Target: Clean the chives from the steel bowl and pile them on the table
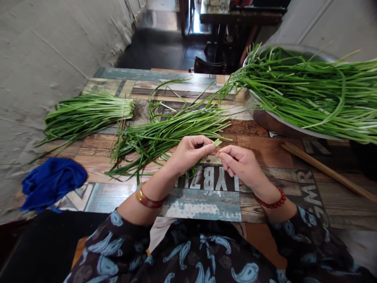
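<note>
My left hand is closed round a few garlic chives, whose pale cut ends stick out past the thumb and forefinger. Just to its right, my right hand pinches with thumb and forefinger close to those ends; whatever lies between the fingertips is too small to make out. Behind my left hand a loose pile of chives lies across the table. A neat bundle of chives rests farther left, its pale ends lined up toward the right.
A large metal basin heaped with long chives stands at the right, some trailing over its rim. In front of it lie thin wooden sticks. A blue cloth sits at the table's left edge, near the wall. Beyond is another table.
</note>
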A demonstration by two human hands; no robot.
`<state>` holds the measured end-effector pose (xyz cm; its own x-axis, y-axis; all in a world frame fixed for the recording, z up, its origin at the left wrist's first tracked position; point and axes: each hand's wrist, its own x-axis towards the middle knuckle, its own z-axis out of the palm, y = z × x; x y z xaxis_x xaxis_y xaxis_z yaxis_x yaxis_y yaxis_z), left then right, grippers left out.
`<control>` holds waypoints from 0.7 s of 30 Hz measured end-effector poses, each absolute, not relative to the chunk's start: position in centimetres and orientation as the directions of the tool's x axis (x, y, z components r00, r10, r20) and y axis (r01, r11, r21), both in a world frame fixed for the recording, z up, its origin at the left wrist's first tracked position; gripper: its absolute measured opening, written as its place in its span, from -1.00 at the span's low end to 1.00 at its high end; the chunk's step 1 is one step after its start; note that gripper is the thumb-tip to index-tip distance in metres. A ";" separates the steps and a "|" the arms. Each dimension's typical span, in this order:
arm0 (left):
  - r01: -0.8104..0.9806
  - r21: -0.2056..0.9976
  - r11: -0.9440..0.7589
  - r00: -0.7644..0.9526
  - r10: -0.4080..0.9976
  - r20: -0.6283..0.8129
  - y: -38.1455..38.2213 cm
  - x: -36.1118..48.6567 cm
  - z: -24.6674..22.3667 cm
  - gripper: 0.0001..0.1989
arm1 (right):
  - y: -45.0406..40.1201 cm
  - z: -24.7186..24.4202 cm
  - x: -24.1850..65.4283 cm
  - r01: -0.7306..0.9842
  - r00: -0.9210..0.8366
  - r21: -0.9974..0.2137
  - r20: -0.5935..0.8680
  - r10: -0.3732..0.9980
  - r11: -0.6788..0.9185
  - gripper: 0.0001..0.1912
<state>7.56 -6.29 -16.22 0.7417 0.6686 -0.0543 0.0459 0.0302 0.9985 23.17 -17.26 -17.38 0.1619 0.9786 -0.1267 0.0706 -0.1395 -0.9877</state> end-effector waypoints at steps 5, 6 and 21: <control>0.046 0.997 0.069 0.727 0.682 -0.081 -6.4 7.6 -16.3 -0.73 | -17.5 -17.5 23.0 0.139 0.167 -0.986 -0.070 0.984 -0.094 -0.76; 0.043 0.997 0.065 0.728 0.682 -0.076 -6.5 7.6 -16.3 -0.72 | -17.6 -17.6 23.0 0.154 0.170 -0.985 -0.057 0.984 -0.083 -0.76; 0.055 0.992 -0.113 0.552 0.831 0.064 -3.9 6.0 -15.9 -0.73 | -17.4 -17.8 23.2 0.123 0.225 -0.986 -0.081 0.971 -0.111 -0.77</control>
